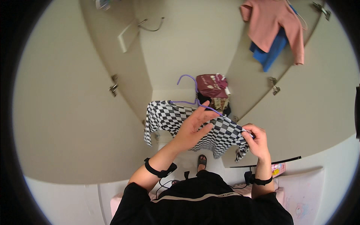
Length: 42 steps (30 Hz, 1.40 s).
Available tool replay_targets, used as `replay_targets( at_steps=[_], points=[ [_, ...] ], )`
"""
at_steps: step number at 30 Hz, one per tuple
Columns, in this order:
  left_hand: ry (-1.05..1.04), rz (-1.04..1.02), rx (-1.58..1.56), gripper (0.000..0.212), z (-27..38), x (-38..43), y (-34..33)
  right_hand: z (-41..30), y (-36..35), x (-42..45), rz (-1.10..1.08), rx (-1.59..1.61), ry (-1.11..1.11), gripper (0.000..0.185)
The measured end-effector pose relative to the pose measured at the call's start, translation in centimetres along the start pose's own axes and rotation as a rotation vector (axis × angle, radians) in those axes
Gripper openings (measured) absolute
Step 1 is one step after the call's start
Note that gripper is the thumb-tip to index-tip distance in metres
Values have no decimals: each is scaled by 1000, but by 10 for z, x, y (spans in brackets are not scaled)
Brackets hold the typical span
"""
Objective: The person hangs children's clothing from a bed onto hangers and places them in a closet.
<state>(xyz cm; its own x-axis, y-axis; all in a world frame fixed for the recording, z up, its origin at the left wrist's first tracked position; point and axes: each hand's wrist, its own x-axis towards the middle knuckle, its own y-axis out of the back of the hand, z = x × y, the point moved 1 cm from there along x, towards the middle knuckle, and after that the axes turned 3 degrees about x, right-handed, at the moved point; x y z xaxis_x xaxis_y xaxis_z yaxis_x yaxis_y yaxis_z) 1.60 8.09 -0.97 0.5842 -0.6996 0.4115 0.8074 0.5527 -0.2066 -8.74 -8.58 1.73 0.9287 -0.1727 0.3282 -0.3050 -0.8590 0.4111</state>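
Observation:
A black-and-white checked garment [163, 114] hangs on a purple wire hanger [183, 101] in front of me. The hanger's hook points up, away from my body. My left hand [194, 128] is over the middle of the garment, fingers spread. Its fingertips are by the hanger's sloping arm, and it grips nothing that I can see. At the right shoulder, my right hand [256, 140] pinches the checked cloth between thumb and fingers. The garment's lower part drapes down, partly hidden behind my left hand and forearm.
An open wardrobe surrounds the work, its left door [64, 112] and right door [309, 107] swung wide. A maroon bag [211, 85] lies on folded cloth inside. A pink top [267, 25] and blue garment [271, 56] hang at upper right. A metal hook [153, 29] is higher up.

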Motion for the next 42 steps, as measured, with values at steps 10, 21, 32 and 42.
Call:
replay_targets(
  at_steps=[10, 21, 32, 42],
  points=[
    [-119, 45, 10, 52, -45, 202, -70, 65, 119, 78, -29, 409, 85, 16],
    [-483, -3, 301, 47, -21, 401, -122, 59, 217, 213, 361, 314, 516, 17],
    [-707, -210, 423, 35, 39, 470, -82, 6, 216, 322, 766, -53, 676, 15],
    [-747, -333, 378, 39, 78, 532, -54, -33, 223, 400, 902, -166, 675, 15]
  ],
)
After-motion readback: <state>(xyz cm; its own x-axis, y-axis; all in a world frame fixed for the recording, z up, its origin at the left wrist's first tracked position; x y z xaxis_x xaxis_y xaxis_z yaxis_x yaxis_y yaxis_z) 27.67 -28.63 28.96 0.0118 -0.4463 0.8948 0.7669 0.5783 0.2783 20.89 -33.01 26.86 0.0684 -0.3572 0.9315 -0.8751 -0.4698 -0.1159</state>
